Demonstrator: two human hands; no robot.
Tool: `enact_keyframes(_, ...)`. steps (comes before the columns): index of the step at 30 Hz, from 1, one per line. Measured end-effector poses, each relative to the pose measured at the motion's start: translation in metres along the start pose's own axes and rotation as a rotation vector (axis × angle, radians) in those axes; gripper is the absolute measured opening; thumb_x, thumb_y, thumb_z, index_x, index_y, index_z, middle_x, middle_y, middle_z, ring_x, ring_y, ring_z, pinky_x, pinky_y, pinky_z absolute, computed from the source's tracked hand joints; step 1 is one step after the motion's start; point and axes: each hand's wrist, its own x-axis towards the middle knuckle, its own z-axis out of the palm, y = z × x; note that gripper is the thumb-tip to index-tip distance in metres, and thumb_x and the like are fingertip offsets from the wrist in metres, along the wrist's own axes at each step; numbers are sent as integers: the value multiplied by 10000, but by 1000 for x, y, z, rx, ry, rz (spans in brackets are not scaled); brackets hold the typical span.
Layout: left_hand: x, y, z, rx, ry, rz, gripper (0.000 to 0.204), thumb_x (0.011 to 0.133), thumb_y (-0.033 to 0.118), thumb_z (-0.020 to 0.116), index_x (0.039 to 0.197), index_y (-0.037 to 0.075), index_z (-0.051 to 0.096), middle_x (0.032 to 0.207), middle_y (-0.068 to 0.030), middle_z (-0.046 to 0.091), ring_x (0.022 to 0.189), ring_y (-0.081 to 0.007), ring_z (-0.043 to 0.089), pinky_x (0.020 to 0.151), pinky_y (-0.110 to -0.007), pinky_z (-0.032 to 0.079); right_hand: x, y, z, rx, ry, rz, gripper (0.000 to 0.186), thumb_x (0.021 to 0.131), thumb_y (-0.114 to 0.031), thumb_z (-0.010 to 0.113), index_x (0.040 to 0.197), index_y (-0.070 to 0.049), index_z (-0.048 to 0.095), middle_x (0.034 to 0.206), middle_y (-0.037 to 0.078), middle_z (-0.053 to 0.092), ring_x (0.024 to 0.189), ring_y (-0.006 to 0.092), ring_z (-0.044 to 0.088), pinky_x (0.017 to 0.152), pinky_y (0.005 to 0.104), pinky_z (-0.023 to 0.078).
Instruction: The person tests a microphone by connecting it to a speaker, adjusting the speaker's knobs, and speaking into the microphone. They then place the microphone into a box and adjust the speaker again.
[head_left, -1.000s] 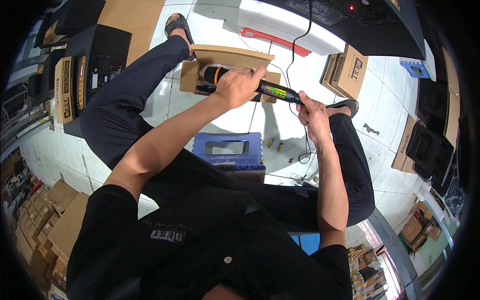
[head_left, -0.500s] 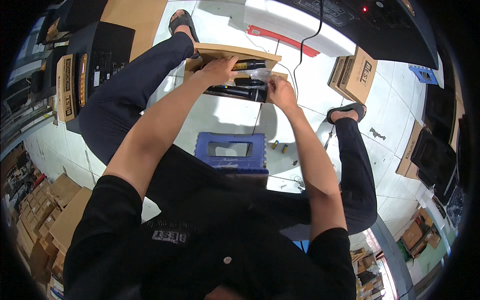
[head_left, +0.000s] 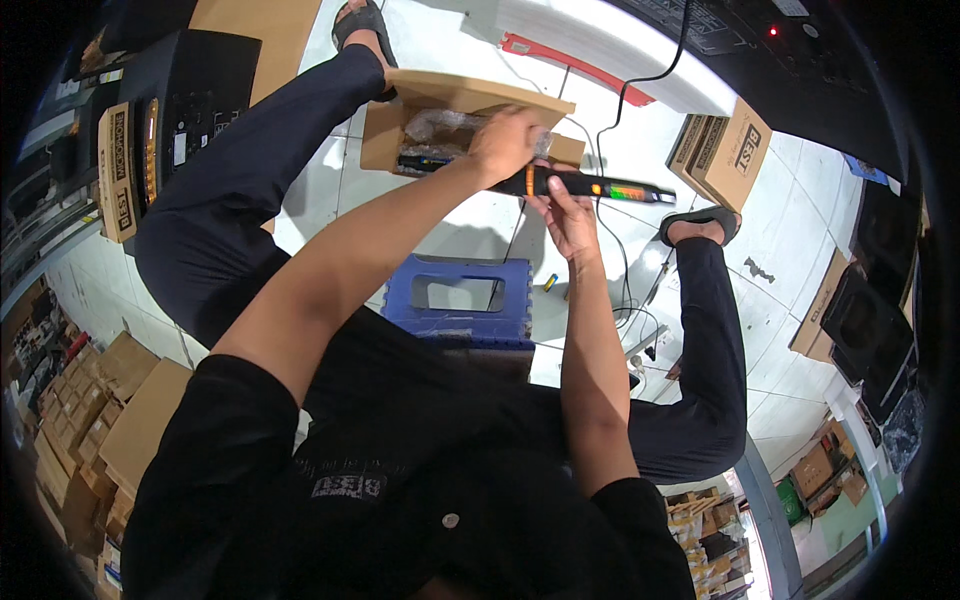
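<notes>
Holding a black wand-shaped device [head_left: 590,187] with both hands above an open cardboard box [head_left: 440,120].

Left hand [head_left: 508,142] is closed around the device's handle end, just over the box's right edge, where plastic wrap [head_left: 440,125] lies inside. Right hand [head_left: 570,215] grips the shaft from below, fingers wrapped under it. Beyond it, the device's tip with coloured lights points right, above the white floor [head_left: 450,230]. A blue stool [head_left: 462,300] sits below.

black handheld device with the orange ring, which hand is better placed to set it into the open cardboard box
Left, probably. The left hand grips the black handheld device at its end beside the open cardboard box. The right hand only supports it from below, farther from the box.
</notes>
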Motion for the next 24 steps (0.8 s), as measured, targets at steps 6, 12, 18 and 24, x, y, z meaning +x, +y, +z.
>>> enact_keyframes(6, 18, -11, 43, 73, 28, -444, 573, 777, 585, 829, 975, 53, 752, 963, -161, 774, 920, -336, 750, 852, -432, 587, 6, -20, -22, -37, 288, -302, 384, 904, -16, 790, 1242, -17, 607, 1141, 123, 674, 1029, 207, 678, 876, 366, 612)
enact_keyframes(12, 29, -42, 96, -158, 339, -605, 347, 826, 361, 816, 896, 25, 765, 895, -109, 785, 815, -259, 764, 747, -376, 588, 26, -14, -8, -153, 403, -402, 439, 854, 1, 836, 1242, -1, 630, 1137, 119, 695, 1037, 178, 663, 940, 291, 523)
enact_keyframes(18, 27, -25, 44, -328, -67, -535, 220, 882, 213, 737, 922, -3, 745, 834, -107, 759, 754, -157, 732, 683, -316, 569, 25, -28, -6, -218, 314, -427, 446, 814, 51, 842, 1215, 6, 652, 1085, 88, 714, 955, 146, 660, 884, 273, 527)
enact_keyframes(24, 14, -35, -17, -310, -115, -417, 204, 876, 182, 697, 970, 2, 717, 816, -76, 719, 721, -153, 692, 691, -308, 557, 29, -31, 22, -298, 185, -307, 359, 800, 30, 868, 1121, 7, 710, 977, 48, 739, 892, 113, 674, 854, 263, 535)
